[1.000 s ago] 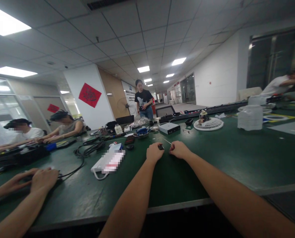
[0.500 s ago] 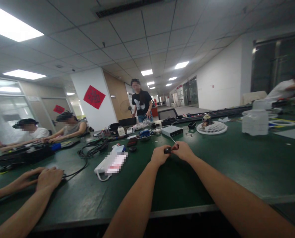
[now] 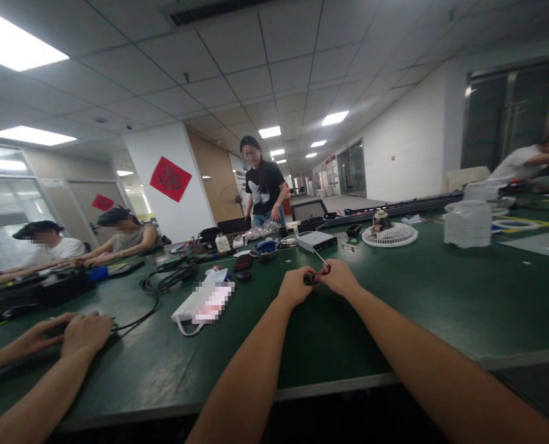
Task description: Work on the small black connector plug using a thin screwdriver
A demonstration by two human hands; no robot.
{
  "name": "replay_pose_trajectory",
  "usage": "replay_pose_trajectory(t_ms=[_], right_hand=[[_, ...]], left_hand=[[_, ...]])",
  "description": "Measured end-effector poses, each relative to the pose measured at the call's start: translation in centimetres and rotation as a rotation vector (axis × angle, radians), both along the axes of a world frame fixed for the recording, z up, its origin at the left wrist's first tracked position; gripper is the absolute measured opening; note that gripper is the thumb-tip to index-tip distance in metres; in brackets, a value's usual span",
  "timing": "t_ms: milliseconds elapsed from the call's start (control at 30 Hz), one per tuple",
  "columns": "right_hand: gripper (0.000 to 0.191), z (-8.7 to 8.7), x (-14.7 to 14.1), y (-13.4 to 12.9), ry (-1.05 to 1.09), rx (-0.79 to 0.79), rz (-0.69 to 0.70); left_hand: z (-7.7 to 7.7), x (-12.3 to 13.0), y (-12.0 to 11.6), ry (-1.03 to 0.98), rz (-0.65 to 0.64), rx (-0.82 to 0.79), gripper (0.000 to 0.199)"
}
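Above the green table, my left hand point(image 3: 296, 287) is closed round a small dark round part point(image 3: 309, 279). Close beside it, my right hand point(image 3: 341, 279) pinches a thin tool with a metal shaft point(image 3: 320, 258), which points up and away to the left. The tool's kind and its other end are hidden by the fingers. Both hands nearly touch over the dark part. Beyond them lies a grey metal box point(image 3: 317, 241) with a dark front face. A white round fan grille point(image 3: 389, 235) with a motor on it stands to the right.
A co-worker's hands point(image 3: 87, 334) work at the table's left, with a black cable point(image 3: 156, 299) beside them. A white bag point(image 3: 195, 302) and a black mouse point(image 3: 243, 276) lie left of me. White plastic housing point(image 3: 467, 223) stands right. A person point(image 3: 265, 191) stands across the table.
The view has shifted slightly, so the surroundings sit a little further left and up. Both hands keep their grip in nearly the same place. The standing person leans forward a little more.
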State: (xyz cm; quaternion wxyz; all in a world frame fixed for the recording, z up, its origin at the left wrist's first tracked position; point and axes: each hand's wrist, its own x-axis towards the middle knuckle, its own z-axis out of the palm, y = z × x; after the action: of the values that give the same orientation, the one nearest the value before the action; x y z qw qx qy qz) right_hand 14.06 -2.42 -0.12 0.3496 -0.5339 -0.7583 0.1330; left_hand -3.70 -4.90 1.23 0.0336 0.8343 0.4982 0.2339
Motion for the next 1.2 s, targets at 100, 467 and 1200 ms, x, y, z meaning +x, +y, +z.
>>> replay_pose_trajectory(t_ms=[100, 467, 1200], right_hand=[[0.022, 0.0, 0.0, -0.1, 0.001, -0.002, -0.007], [0.022, 0.0, 0.1, 0.1, -0.024, -0.052, -0.026], [0.022, -0.7, -0.8, 0.5, 0.167, -0.324, 0.156]], left_hand=[[-0.1, -0.1, 0.1, -0.001, 0.003, 0.002, 0.031], [-0.3, 0.0, 0.0, 0.03, -0.036, -0.001, 0.031], [0.8, 0.6, -0.8, -0.025, -0.058, 0.019, 0.026]])
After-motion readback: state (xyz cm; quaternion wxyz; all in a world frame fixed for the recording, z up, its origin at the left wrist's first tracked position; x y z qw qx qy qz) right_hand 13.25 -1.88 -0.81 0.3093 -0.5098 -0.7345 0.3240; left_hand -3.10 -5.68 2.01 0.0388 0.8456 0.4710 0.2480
